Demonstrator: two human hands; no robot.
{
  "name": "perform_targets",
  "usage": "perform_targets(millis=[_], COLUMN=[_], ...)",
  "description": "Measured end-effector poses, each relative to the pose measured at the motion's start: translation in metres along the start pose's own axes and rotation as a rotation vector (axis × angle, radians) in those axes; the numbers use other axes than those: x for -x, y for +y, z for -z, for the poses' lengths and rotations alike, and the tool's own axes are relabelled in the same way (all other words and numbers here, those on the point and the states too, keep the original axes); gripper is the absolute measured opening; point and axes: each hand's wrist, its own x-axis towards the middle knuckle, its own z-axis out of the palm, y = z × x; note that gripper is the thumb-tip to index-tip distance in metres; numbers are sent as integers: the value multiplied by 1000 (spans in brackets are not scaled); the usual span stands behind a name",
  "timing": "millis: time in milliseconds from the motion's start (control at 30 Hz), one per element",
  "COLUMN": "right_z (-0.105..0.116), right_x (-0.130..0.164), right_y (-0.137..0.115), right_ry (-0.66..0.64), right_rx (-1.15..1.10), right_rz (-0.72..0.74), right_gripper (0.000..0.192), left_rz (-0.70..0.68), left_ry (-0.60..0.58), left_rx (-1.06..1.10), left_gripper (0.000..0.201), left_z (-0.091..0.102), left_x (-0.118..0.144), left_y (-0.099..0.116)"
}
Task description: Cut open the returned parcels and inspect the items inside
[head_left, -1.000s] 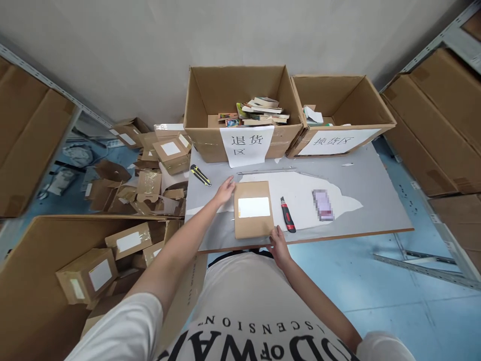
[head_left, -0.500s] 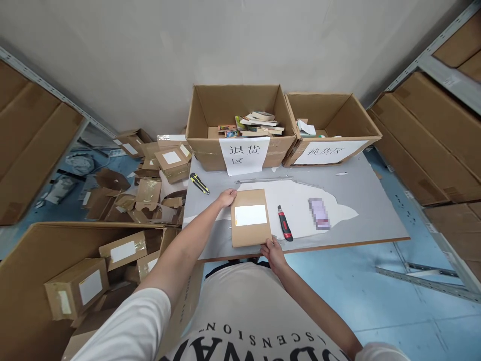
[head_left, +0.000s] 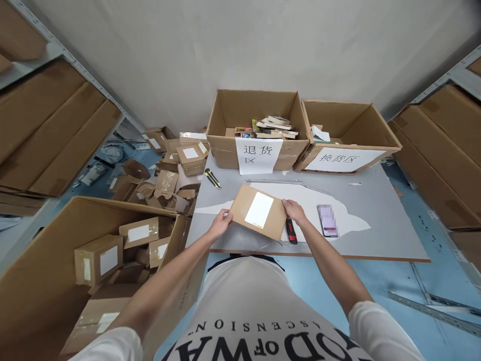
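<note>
Parcel [head_left: 258,212] of flat, rectangular cardboard

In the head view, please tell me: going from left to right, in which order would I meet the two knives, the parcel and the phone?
Yellow-and-black utility knife → cardboard parcel → red-and-black utility knife → smartphone

The parcel [head_left: 258,211] hides its own underside and some fingertips of the left hand [head_left: 221,223]. The parcel and right hand [head_left: 295,211] cover the upper end of the red-and-black knife [head_left: 291,232]. The phone [head_left: 328,221] has a screen blurred into blocks. The lower books [head_left: 276,128] disappear behind the front of their box [head_left: 225,151]. The bottom edge crops the shirt [head_left: 244,296]; the left edge crops the big carton [head_left: 35,260].
</note>
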Motion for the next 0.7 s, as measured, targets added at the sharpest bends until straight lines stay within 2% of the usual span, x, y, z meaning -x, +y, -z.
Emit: perform_targets(millis=[167,333,500,700], right_z=[-2,-11,-22,-27], right_x=[-21,-17,-14,-12], right_y=[-22,-18,-9,-2], right_ry=[-138,-193,-199,-176], right_rx=[165,235,239,221], right_rz=[-7,10,-4,-33], right_gripper=[48,50,53,61], left_rz=[75,65,85,158], left_ry=[57,61,32,52], left_rx=[162,151,129,16], left_gripper=[50,57,58,53], left_z=[-15,-20,-17,-11], left_x=[32,42,43,40], left_y=[-36,-58,-69,-69])
